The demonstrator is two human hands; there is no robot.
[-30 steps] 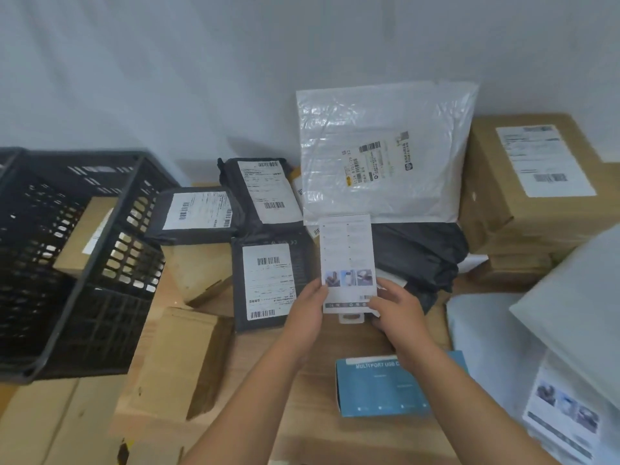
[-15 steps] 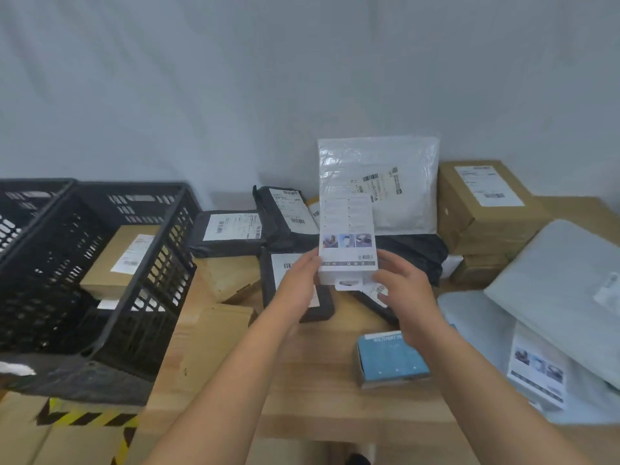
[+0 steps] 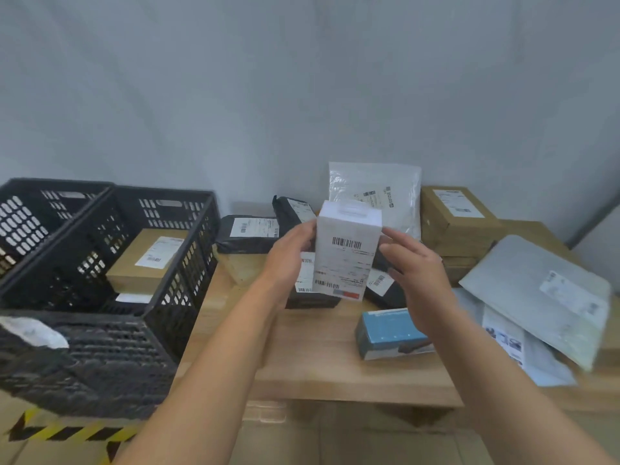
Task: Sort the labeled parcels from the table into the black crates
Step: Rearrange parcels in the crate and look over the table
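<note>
White box [image 3: 347,253]: upright, barcode label facing camera, above wooden table [image 3: 318,347] | left hand [image 3: 290,256]: grips box's left side | right hand [image 3: 414,266]: grips its right side | 2 black crates [image 3: 201,236]: at left

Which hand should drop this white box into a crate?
Likely left. The left hand grips the white box on the side toward the black crates; the right hand is across the box from them.
</note>
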